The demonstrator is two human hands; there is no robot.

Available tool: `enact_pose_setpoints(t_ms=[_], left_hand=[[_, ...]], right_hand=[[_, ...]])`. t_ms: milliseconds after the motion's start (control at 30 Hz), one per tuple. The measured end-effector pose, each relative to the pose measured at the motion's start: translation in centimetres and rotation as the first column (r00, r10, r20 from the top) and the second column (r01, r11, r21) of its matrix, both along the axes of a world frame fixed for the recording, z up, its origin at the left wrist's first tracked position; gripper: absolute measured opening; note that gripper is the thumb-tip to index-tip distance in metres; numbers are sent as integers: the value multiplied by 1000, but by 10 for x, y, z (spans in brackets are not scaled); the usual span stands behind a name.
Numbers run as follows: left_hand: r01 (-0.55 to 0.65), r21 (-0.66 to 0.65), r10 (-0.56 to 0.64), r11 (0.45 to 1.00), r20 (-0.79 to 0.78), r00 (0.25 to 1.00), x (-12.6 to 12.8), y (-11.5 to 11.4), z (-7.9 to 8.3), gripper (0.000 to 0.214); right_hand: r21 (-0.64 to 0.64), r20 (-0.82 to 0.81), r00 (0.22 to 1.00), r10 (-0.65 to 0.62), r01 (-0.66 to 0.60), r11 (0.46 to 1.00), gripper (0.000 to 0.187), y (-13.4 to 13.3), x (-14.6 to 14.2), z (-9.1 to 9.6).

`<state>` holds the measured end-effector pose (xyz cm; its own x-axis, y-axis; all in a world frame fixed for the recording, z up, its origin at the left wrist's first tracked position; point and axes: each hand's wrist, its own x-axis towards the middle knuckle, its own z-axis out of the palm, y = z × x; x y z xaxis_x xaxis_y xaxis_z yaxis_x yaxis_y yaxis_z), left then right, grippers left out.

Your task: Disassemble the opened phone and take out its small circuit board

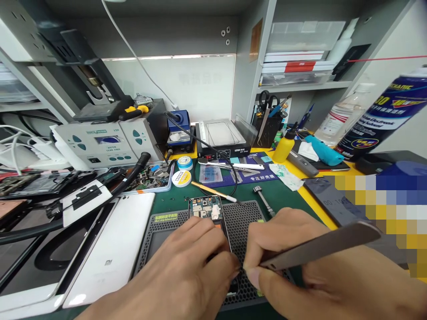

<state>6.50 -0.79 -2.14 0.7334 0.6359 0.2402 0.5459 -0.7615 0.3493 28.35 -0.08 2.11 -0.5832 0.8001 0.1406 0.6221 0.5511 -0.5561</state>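
An opened phone (207, 210) with its circuit board bared lies on a dark perforated mat (243, 220). My left hand (182, 262) rests over the phone's lower half, fingers curled and pressed down on it. My right hand (300, 262) pinches metal tweezers (320, 246), whose tips point left and meet the left fingertips just above the phone. The phone's lower part is hidden under both hands.
A white phone back cover (110, 249) and screen panels lie at left. Behind stand a rework station (100, 144), a heating plate (222, 135), solder tins (182, 178), a brush (213, 192), a yellow bottle (283, 149) and a spray can (383, 115) at right.
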Motion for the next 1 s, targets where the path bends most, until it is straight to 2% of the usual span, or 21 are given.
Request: enact_pose_setpoints(t_ms=[200, 333, 467, 733, 867, 1000], left_hand=[[10, 46, -9, 999, -15, 1000, 1, 3, 1, 13], [20, 29, -19, 999, -12, 1000, -1, 2, 1, 14], [9, 15, -9, 1000, -15, 1000, -1, 1, 4, 25], [-18, 151, 11, 988, 51, 999, 5, -1, 2, 17], [-13, 141, 6, 990, 51, 999, 3, -2, 0, 15], [6, 29, -5, 1000, -9, 1000, 1, -1, -4, 21]], right_hand=[[-168, 28, 996, 86, -80, 982, 19, 7, 6, 15], [-79, 4, 1000, 6, -6, 997, 20, 1, 4, 4], [-39, 10, 1000, 13, -12, 999, 20, -4, 1, -3], [18, 62, 998, -20, 19, 1000, 20, -4, 0, -2], [-16, 94, 993, 71, -70, 997, 19, 5, 2, 7], [-49, 111, 988, 111, -106, 993, 19, 11, 4, 13]])
